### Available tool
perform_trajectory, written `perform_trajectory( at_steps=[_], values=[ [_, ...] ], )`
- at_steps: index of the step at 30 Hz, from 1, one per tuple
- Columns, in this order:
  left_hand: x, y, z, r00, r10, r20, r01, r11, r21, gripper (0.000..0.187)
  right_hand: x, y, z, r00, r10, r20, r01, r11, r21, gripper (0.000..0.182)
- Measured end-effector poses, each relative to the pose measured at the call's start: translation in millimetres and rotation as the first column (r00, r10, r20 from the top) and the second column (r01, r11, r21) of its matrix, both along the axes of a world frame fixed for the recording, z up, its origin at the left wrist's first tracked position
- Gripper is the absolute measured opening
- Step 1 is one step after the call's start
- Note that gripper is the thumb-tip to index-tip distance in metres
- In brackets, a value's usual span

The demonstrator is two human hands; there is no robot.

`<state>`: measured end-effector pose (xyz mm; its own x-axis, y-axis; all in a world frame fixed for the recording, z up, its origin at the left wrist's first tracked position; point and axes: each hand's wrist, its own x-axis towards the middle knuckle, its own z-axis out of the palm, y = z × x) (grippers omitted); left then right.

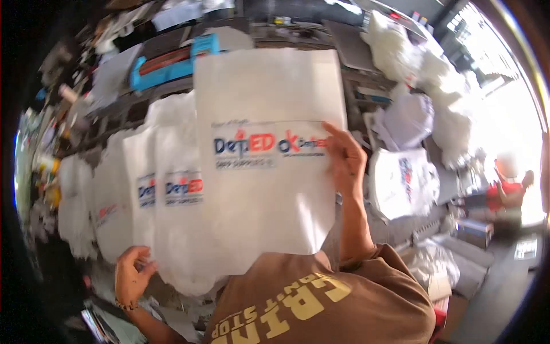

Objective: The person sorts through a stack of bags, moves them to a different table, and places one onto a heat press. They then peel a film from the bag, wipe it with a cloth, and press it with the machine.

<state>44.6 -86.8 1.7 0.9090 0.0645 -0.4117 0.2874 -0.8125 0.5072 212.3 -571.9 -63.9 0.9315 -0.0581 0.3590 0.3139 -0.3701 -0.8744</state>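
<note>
A large white printed bag (258, 206) with red and blue "DepED" lettering faces me in the middle of the head view. My right hand (348, 157) grips its right edge, fingers lying over the print. Behind it to the left, more white bags (180, 143) overlap in a row, two showing the same lettering. My left hand (134, 274) is low on the left beside the bags' lower edge, its fingers loosely bent and apart with nothing visible in them.
A stack of folded printed bags (404, 183) lies to the right, below bulging white bundles (441, 92). A blue tray-like piece (166, 71) sits at the back. Clutter lines the left side. A person in red (504, 195) is at far right, near cardboard boxes (474, 231).
</note>
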Motion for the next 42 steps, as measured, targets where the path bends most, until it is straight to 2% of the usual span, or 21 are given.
perform_trajectory(
  at_steps=[2,3,4,7,10,14,17,19,21,22,23,24,26,27,29,31,33,35,38,39,42],
  values=[
    [31.8,-17.5,-34.4,0.935,0.012,0.354,-0.022,0.999,0.026,0.048,-21.7,-53.4,-6.6,0.931,-0.311,-0.190,0.358,0.881,0.310,0.041],
    [47.0,-17.6,-62.5,0.866,-0.131,0.482,0.131,0.991,0.034,0.058,-30.0,-80.7,-18.9,0.910,-0.410,-0.067,0.405,0.838,0.367,0.041],
    [55.5,-22.6,-84.8,0.862,-0.157,0.482,0.164,0.986,0.027,0.058,-38.6,-110.9,-37.7,0.865,-0.500,0.051,0.434,0.794,0.426,0.042],
    [66.0,-33.6,-125.0,0.930,-0.304,0.208,0.199,0.890,0.409,0.086,-73.7,-211.1,-96.4,0.541,-0.838,0.067,0.819,0.544,0.186,0.050],
    [63.3,-17.7,-135.0,0.905,-0.313,0.288,0.209,0.917,0.340,0.085,-109.9,-309.0,-187.3,0.410,-0.912,-0.012,0.839,0.372,0.396,0.062],
    [64.6,-18.3,-125.9,0.919,-0.307,0.248,0.225,0.924,0.310,0.082,-135.2,-396.4,-280.0,0.248,-0.956,-0.153,0.919,0.183,0.349,0.066],
    [67.6,-23.9,-117.7,0.945,-0.283,0.165,0.226,0.928,0.297,0.083,-149.8,-418.3,-301.3,0.080,-0.994,-0.080,0.918,0.105,-0.382,0.075],
    [65.4,-30.6,-128.9,0.934,-0.293,0.206,0.220,0.923,0.315,0.083,-170.1,-476.4,-368.2,0.303,-0.945,-0.126,0.864,0.328,-0.381,0.081],
    [56.1,-38.8,-127.3,0.929,-0.286,0.234,0.200,0.921,0.335,0.083,-154.7,-459.9,-345.2,-0.039,-0.999,-0.017,0.632,-0.012,-0.775,0.084],
    [54.2,-49.2,-122.1,0.938,-0.261,0.226,0.176,0.925,0.337,0.083,-141.5,-450.0,-323.7,-0.081,-0.993,-0.083,0.734,-0.003,-0.679,0.079],
    [49.9,-52.0,-127.4,0.930,-0.273,0.247,0.174,0.918,0.357,0.082,-123.6,-405.2,-293.0,0.025,-0.997,0.077,0.727,-0.035,-0.686,0.072],
    [46.7,-56.7,-128.2,0.919,-0.290,0.268,0.178,0.910,0.374,0.082,-103.6,-351.9,-262.4,0.122,-0.963,0.241,0.733,-0.076,-0.676,0.066],
    [46.2,-90.7,-104.5,0.894,-0.326,0.309,0.170,0.882,0.439,0.070,-62.8,-296.5,-262.2,0.640,-0.755,-0.142,0.709,0.652,-0.268,0.050],
    [53.8,-102.8,-87.5,0.904,-0.299,0.305,0.139,0.881,0.453,0.070,-47.7,-228.5,-231.6,0.788,-0.540,-0.295,0.540,0.837,-0.092,0.043],
    [78.2,-116.1,-55.8,0.985,-0.163,0.064,0.117,0.884,0.453,0.056,-16.6,-110.4,-176.6,0.884,-0.143,-0.445,0.171,0.985,0.023,0.046],
    [112.4,-105.9,-80.8,0.867,-0.314,0.386,0.157,0.908,0.388,0.047,-5.0,-21.1,-145.7,0.849,0.364,-0.382,-0.149,0.860,0.488,0.060],
    [155.9,-120.5,-79.5,0.853,-0.389,0.347,0.350,0.921,0.172,0.053,1.1,35.5,-124.3,0.721,0.570,-0.394,-0.226,0.731,0.644,0.068],
    [185.5,-141.5,-101.2,0.724,-0.417,0.550,0.505,0.863,-0.010,0.049,4.3,67.7,-123.7,0.732,0.583,-0.352,-0.240,0.705,0.667,0.072],
    [218.6,-167.5,-132.6,0.623,-0.485,0.613,0.587,0.808,0.043,0.048,4.5,92.0,-115.7,0.729,0.646,-0.228,-0.267,0.575,0.773,0.077],
    [224.2,-172.9,-136.9,0.618,-0.487,0.617,0.591,0.806,0.044,0.048,5.4,95.6,-112.4,0.715,0.685,-0.135,-0.283,0.462,0.841,0.079],
    [232.5,-186.1,-129.5,0.727,-0.498,0.472,0.568,0.823,-0.006,0.047,6.3,98.7,-109.2,0.713,0.682,-0.162,-0.255,0.468,0.846,0.080]
  ],
)
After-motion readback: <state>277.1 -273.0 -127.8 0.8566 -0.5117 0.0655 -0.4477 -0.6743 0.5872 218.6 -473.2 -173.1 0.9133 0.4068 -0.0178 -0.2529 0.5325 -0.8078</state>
